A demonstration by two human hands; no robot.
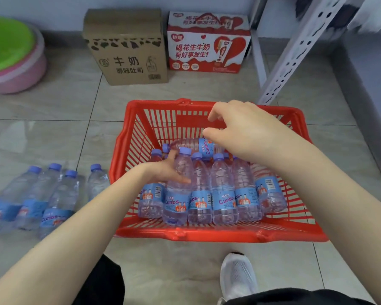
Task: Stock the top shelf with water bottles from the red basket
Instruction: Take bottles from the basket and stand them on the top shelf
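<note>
**Left hand on a bottle, right hand over the crosswise one**

Red basket [185, 235] sits on the floor tiles mid-frame. Along its near side a row of bottles [222, 194] stands caps-up, packed side by side. At the far side one crosswise bottle [191, 144] lies on its side over the caps. Its long axis runs left-right in frame, with the cap at the left end.

Left hand [163, 172] is wrapped round the gripped bottle [178, 194], second from the left in the row. The thumb lies across the front below the shoulder and the fingers go round the back. Bottle axis is near-vertical, base down among its neighbours, not yet lifted clear.

Right hand [240, 133] hangs over the basket's far half, fingers loosely curled with nothing in them. It covers the right end of the crosswise bottle. Can't tell whether it touches.

Key relation: the crosswise bottle is directly under the right hand and extends left of it in frame. Its axis runs across the hand's reach, so a top-down wrap at mid-body looks workable. The right hand is the nearer one, and the left is occupied.

Left-hand pull is probably straight up along the bottle axis. Neighbours touching on both sides may drag or tip.

Shelf post [295, 51] is at upper right and the top shelf is out of frame. Loose floor bottles [53, 194] are at lower left, outside the basket.
</note>
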